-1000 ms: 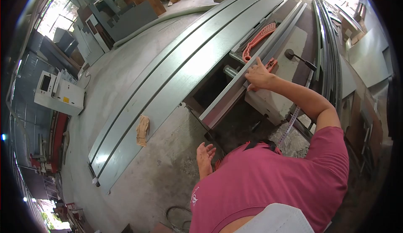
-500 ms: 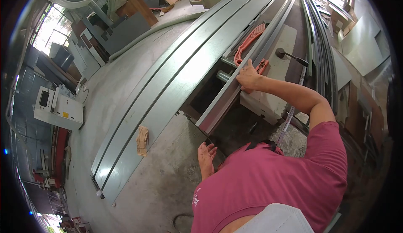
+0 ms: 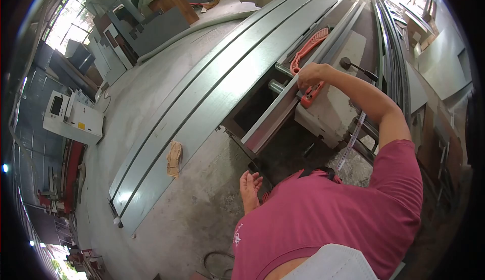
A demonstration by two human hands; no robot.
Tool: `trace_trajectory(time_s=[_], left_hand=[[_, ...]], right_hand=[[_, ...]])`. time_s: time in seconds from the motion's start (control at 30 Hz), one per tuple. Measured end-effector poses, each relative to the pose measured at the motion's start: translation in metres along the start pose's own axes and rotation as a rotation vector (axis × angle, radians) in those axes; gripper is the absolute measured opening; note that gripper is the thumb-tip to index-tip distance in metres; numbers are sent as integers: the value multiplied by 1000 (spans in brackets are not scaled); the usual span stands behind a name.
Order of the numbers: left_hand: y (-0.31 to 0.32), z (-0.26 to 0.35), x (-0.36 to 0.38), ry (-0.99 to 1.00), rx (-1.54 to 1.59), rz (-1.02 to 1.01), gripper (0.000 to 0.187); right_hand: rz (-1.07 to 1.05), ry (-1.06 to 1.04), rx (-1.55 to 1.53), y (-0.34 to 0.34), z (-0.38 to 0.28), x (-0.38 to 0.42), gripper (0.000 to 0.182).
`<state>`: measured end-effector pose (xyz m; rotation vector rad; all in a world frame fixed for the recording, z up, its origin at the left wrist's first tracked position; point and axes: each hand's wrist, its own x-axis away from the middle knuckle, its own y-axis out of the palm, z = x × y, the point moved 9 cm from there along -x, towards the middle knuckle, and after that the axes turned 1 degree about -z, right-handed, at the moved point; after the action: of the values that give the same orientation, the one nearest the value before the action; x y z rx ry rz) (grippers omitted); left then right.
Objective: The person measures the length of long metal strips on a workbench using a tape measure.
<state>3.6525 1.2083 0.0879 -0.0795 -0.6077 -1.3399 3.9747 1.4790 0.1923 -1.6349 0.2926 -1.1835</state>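
My right hand (image 3: 309,76) rests at the edge of a long grey metal rail (image 3: 273,121), its fingers closed; what they pinch is hidden. A ribbed red-orange part (image 3: 309,47) lies just beyond it, and a red clamp-like piece (image 3: 312,95) shows right below it on the rail's near side. My left hand (image 3: 249,185) hangs near my body below the rail's end, palm up, fingers apart and slightly curled, with nothing in it. A black-knobbed lever (image 3: 345,63) stands to the right of my right hand.
A long grooved metal table (image 3: 202,106) runs diagonally on the left, with a tan glove-like item (image 3: 174,159) on it. A measuring tape (image 3: 352,141) hangs near my right arm. A white control box (image 3: 76,116) stands far left; metal strips (image 3: 391,42) lie at right.
My right hand has shifted slightly up along the rail and its fingers, earlier extended on it, are now curled. More of the red piece shows below. The view has shifted a little.
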Motion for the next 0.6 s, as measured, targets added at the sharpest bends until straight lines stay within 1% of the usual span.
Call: trace_trajectory(time_s=[0.03, 0.1, 0.13, 0.2, 0.33, 0.4, 0.43, 0.5, 0.53, 0.6], left_hand=[[-2, 0, 0, 6, 8, 7, 41], [-5, -1, 0, 12, 21, 20, 41], [-7, -2, 1, 14, 27, 27, 41], [-12, -4, 4, 19, 35, 45, 41], [-24, -8, 10, 32, 56, 83, 42], [-30, -10, 15, 34, 60, 102, 42], [-32, -10, 16, 33, 63, 113, 43], [-34, -12, 19, 31, 61, 126, 43], [-35, -14, 20, 27, 57, 135, 43], [-35, -16, 21, 15, 56, 144, 44]], right_hand=[[2, -5, 9, 0, -1, 2, 25], [120, -63, 48, -6, -4, 10, 26], [119, -70, 53, -7, -5, 12, 26], [105, 43, -8, -8, 7, 15, 27], [83, 94, 91, -11, 24, 23, 31], [102, 132, 17, -8, 46, 24, 33], [102, 128, 19, -8, 52, 24, 33], [68, 208, 22, -5, 72, 24, 36], [65, 206, 21, -6, 74, 26, 36], [59, 239, 22, -9, 82, 32, 43]])
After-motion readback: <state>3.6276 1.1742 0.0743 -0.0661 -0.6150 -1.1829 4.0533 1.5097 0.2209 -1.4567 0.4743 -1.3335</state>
